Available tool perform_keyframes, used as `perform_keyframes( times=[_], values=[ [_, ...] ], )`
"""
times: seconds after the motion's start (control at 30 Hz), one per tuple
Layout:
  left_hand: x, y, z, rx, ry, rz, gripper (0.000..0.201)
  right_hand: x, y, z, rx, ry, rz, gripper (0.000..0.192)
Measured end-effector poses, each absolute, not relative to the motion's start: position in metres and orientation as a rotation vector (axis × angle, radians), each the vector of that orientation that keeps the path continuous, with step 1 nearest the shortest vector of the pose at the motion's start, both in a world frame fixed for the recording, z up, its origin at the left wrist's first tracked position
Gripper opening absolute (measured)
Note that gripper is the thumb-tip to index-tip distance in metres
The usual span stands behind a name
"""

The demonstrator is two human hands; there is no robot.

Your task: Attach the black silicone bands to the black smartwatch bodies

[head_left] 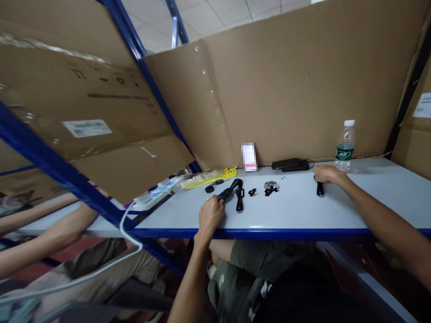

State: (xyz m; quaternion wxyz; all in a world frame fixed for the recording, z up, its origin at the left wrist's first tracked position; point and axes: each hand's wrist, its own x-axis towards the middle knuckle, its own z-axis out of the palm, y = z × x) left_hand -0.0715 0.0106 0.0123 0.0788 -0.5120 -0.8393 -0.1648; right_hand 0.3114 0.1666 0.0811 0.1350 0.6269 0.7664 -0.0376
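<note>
My left hand (pixel 211 213) is closed round one end of a long black part (pixel 230 189) with a bent far end, at the table's front half. Close to its right lies a black handle-shaped piece (pixel 239 202) with a slotted top. My right hand (pixel 329 173) is closed over the top of a similar black handle-shaped piece (pixel 320 189), whose rounded end shows below the fingers. Between the hands lie a small black piece (pixel 252 192) and a small pile of black and grey metal parts (pixel 271 187). Tiny bits (pixel 283 178) are scattered behind them.
A water bottle (pixel 344 150) stands behind my right hand. Dark flat devices (pixel 291 165) and a blurred white card (pixel 249 158) are along the cardboard wall (pixel 286 89). Yellow strips (pixel 215 176), a power strip (pixel 161 192) and a white cable (pixel 134 240) are left. Another person's arm (pixel 50 233) shows beyond the blue post.
</note>
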Motion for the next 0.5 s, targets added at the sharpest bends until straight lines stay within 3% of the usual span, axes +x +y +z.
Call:
perform_keyframes(
  times=[0.5],
  values=[
    [-0.0653, 0.0142, 0.0142, -1.679, -2.402, -0.683, 0.028, 0.3099, 0.1651, 0.0795, 1.747, 2.290, -0.040, 0.024]
  ],
)
